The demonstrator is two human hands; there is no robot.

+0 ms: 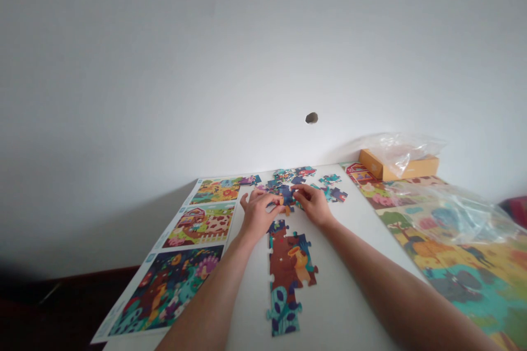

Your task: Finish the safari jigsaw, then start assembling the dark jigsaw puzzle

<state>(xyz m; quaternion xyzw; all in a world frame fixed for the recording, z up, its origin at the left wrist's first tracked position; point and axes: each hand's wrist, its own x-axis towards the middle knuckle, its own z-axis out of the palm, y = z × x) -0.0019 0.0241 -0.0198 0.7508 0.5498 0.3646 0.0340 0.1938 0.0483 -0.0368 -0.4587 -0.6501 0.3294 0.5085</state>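
Note:
My left hand point(261, 211) is closed in a pinch, thumb and fingertips at a small dark blue and orange puzzle piece point(287, 197). From the other side my right hand point(315, 205) pinches at the same spot; whether the two hands hold one piece or two joined pieces I cannot tell. Nearer to me on the white table point(341, 296) lies a joined strip of puzzle point(282, 263), brown, teal and dark blue with an orange animal. Beyond my fingers several loose puzzle pieces point(284, 175) are heaped, with more pieces point(330, 180) to the right.
A printed picture sheet point(164, 269) with three scenes lies on the left. To the right are an assembled colourful puzzle point(448, 263), a yellow box point(411, 168) and clear plastic bags point(465, 219). A white wall point(263, 66) with a hole point(312, 118) stands behind the table.

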